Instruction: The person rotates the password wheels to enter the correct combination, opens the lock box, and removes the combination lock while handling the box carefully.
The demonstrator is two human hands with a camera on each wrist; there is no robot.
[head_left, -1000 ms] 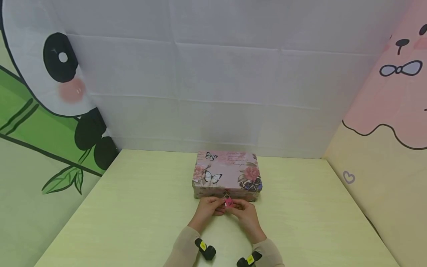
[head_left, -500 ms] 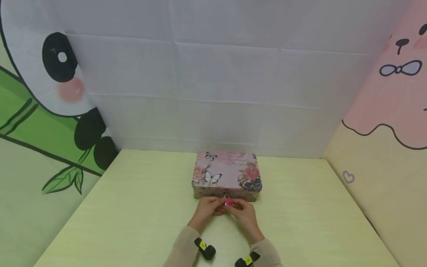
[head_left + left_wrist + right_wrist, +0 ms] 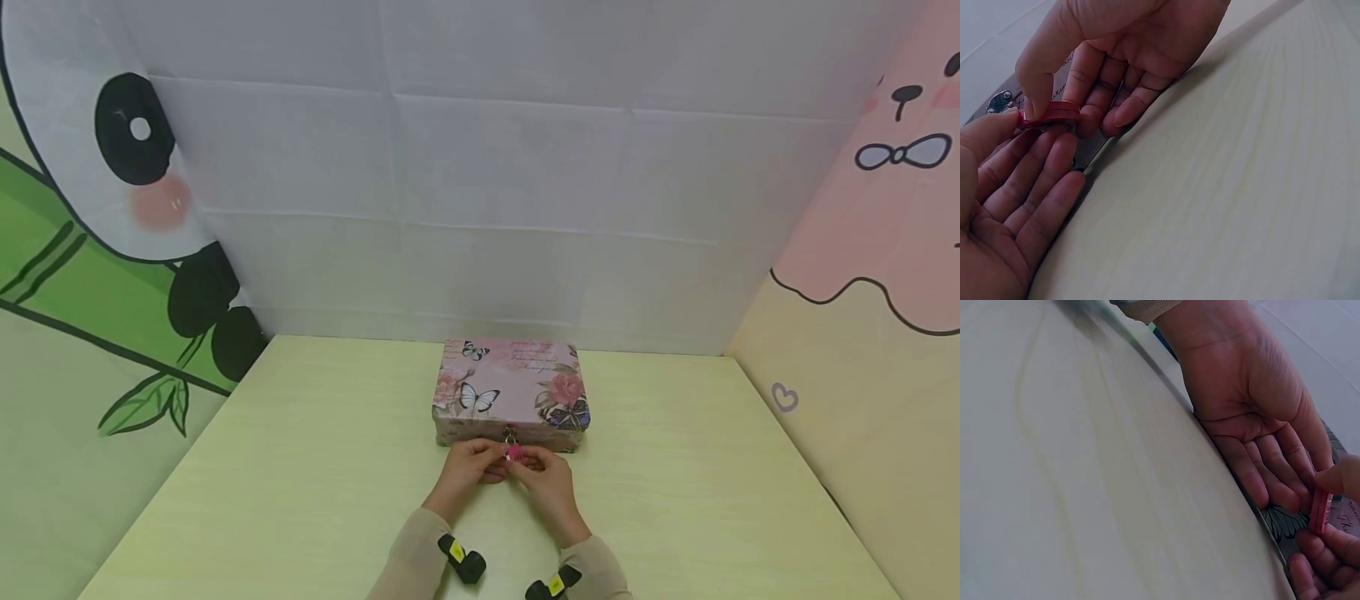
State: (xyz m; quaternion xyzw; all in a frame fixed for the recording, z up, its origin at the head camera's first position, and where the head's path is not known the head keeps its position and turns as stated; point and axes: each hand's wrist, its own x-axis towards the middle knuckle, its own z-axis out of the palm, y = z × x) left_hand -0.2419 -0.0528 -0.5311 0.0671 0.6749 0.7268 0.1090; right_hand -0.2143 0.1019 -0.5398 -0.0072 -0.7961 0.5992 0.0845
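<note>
A pink padlock (image 3: 514,452) hangs from the metal clasp (image 3: 510,434) on the front of a pink box (image 3: 517,383) printed with butterflies and flowers. From the left, my left hand (image 3: 465,472) pinches the padlock, while my right hand (image 3: 550,485) pinches its other side. In the left wrist view the lock (image 3: 1060,112) looks red, held between the thumbs and fingers of the left hand (image 3: 1019,212) and right hand (image 3: 1122,59). The right wrist view shows it edge-on (image 3: 1320,509), between my left hand (image 3: 1250,394) and the right fingers (image 3: 1335,550). Its dials cannot be read.
The closed box stands on a pale yellow table (image 3: 337,433) near a white cloth backdrop (image 3: 487,167). Cartoon-printed panels rise on the left and right. A black device with a yellow label (image 3: 461,558) is on the left sleeve, and another (image 3: 555,583) is on the right.
The right hand and wrist have shifted slightly left, and the padlock has turned a little between the fingers. The box and the left forearm have stayed nearly still.
</note>
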